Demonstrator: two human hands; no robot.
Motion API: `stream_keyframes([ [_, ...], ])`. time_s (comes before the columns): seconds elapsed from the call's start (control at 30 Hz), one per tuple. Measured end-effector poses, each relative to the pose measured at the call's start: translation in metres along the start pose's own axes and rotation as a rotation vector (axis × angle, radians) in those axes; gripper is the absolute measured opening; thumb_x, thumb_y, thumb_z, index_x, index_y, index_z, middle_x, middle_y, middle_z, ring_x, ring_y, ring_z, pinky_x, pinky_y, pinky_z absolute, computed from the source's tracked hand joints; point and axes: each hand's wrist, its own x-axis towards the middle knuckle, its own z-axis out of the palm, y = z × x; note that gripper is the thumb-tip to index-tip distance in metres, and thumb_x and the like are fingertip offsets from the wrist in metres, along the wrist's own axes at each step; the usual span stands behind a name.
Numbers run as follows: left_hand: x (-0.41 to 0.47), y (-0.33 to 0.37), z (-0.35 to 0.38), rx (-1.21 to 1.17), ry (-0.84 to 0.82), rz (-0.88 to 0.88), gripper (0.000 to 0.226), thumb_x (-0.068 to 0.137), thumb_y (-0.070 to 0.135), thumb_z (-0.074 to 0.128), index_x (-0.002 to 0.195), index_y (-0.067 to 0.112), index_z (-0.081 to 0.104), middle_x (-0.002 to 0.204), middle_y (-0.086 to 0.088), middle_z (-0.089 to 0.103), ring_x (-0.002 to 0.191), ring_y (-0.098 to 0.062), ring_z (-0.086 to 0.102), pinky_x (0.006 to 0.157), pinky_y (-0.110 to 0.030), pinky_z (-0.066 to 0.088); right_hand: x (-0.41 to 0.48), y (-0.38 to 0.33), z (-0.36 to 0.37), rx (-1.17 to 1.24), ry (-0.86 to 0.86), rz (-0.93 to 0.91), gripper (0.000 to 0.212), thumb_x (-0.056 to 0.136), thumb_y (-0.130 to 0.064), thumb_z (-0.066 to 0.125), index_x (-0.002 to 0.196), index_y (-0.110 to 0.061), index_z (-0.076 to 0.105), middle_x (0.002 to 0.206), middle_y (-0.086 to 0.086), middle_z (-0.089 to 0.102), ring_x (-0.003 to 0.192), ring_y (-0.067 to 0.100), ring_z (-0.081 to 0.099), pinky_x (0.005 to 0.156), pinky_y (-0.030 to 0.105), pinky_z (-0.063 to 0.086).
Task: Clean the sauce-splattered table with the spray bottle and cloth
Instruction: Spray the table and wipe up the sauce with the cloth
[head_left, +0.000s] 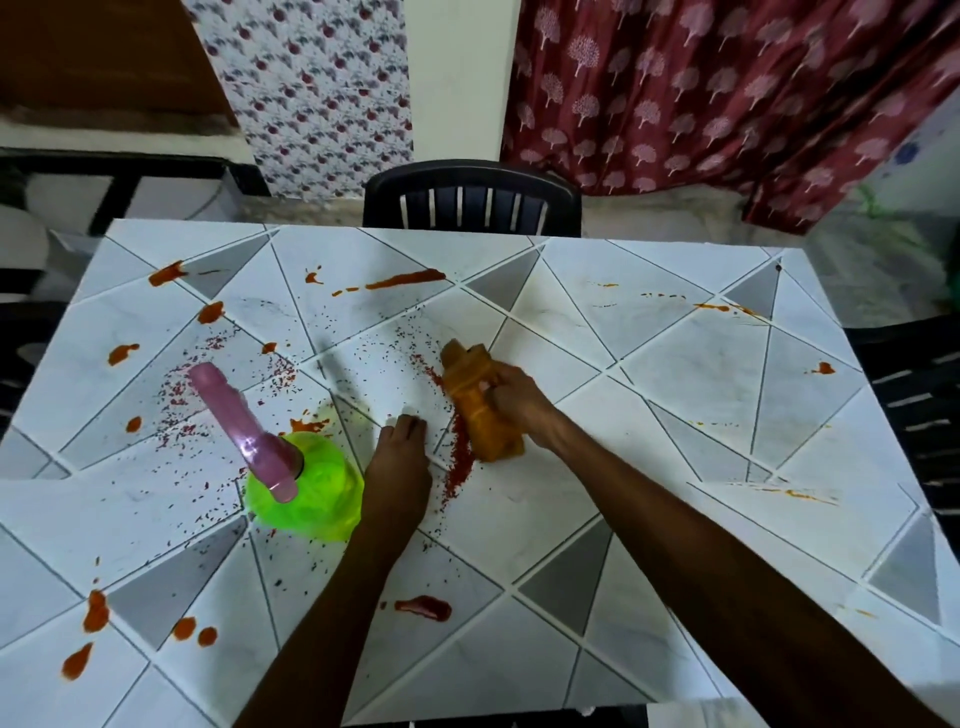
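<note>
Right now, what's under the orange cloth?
The orange cloth lies on the table, gripped by the right hand. Beside its edge, red sauce bits pile up; any sauce beneath it is hidden.

Head view, steep downward, close over table (675, 322).

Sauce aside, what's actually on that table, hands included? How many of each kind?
spray bottle: 1
cloth: 1
hands: 2, the left hand resting beside the bottle, the right hand gripping the cloth
Total: 4
</note>
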Motion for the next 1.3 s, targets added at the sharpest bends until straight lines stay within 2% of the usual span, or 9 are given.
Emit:
stream_keyframes([
  [0.13,-0.005,0.003,-0.007,-0.109,0.006,-0.042,0.055,0.078,-0.011,0.054,0.132,-0.004,0.054,0.132,-0.02,0.052,0.118,-0.034,0.05,0.104,-0.035,0.04,-0.025,0.002,0.002,0.091,0.04,-0.029,0.036,0.102,-0.007,0.048,0.134,-0.021,0.058,0.13,0.005,0.062,0.112,0.018,0.057,0.095,0.032,0.05],
  [0.27,-0.029,0.012,-0.025,-0.289,0.079,-0.06,0.044,0.089,-0.003,0.053,0.133,0.002,0.055,0.132,-0.016,0.052,0.122,-0.031,0.05,0.107,-0.036,0.04,-0.064,0.005,-0.01,0.436,0.095,-0.042,0.023,0.103,-0.008,0.05,0.119,-0.02,0.061,0.107,-0.004,0.07,0.094,0.014,0.069,0.074,0.021,0.058],
  [0.37,-0.055,0.02,-0.041,-0.421,0.166,0.015,0.034,0.094,0.007,0.053,0.128,0.008,0.057,0.122,-0.011,0.057,0.115,-0.025,0.053,0.1,-0.03,0.042,-0.091,0.016,-0.011,0.729,0.038,0.011,0.032,0.097,-0.018,0.063,0.129,-0.016,0.06,0.119,0.01,0.072,0.106,0.031,0.071,0.091,0.044,0.058],
  [0.47,-0.085,0.022,-0.057,-0.496,0.257,0.062,0.029,0.095,0.016,0.052,0.122,0.01,0.06,0.114,-0.005,0.062,0.106,-0.017,0.057,0.094,-0.024,0.042,-0.118,0.025,-0.002,0.844,-0.018,0.051,0.055,0.081,-0.022,0.079,0.131,-0.015,0.06,0.123,0.015,0.07,0.112,0.037,0.068,0.096,0.052,0.055],
  [0.57,-0.115,0.02,-0.081,-0.615,0.298,-0.049,0.019,0.094,0.013,0.059,0.11,0.021,0.066,0.105,0.008,0.067,0.095,-0.005,0.061,0.085,-0.026,0.05,-0.146,0.028,0.014,0.875,-0.032,0.06,0.067,0.073,-0.019,0.085,0.134,-0.012,0.059,0.123,0.017,0.07,0.112,0.037,0.068,0.097,0.053,0.054],
  [0.7,-0.146,0.004,-0.112,-0.618,0.378,-0.24,0.007,0.09,0.028,0.066,0.096,0.029,0.065,0.089,0.014,0.069,0.079,-0.004,0.065,0.071,-0.033,0.056,-0.175,0.018,0.037,0.88,-0.021,0.057,0.055,0.076,-0.013,0.082,0.128,-0.011,0.062,0.117,0.016,0.073,0.104,0.035,0.072,0.081,0.044,0.06],
  [0.83,-0.149,-0.014,-0.139,-0.611,0.579,-0.286,0.041,0.078,0.03,0.079,0.112,0.026,0.056,0.108,0.009,0.057,0.096,-0.014,0.059,0.079,-0.038,0.053,-0.191,-0.003,0.056,0.844,0.01,0.021,0.04,0.081,-0.005,0.078,0.119,-0.006,0.067,0.109,0.018,0.075,0.095,0.035,0.074,0.07,0.04,0.062],
  [1.0,-0.121,-0.017,-0.154,-0.589,0.338,-0.164,0.081,0.067,0.035,0.087,0.135,0.019,0.046,0.131,0.002,0.048,0.12,-0.012,0.045,0.093,-0.024,0.035,-0.199,-0.02,0.069,0.809,0.072,-0.005,0.039,0.079,-0.003,0.079,0.117,-0.003,0.068,0.106,0.018,0.075,0.09,0.034,0.074,0.069,0.04,0.062],
  [1.3,-0.12,0.014,-0.163,-0.595,0.333,-0.043,0.047,0.065,0.026,0.088,0.099,0.033,0.057,0.097,0.013,0.06,0.089,-0.012,0.057,0.069,-0.022,0.038,-0.243,0.007,0.031,0.932,0.103,0.011,0.037,0.082,-0.008,0.077,0.117,-0.009,0.067,0.11,0.016,0.075,0.098,0.034,0.073,0.069,0.039,0.062],
])
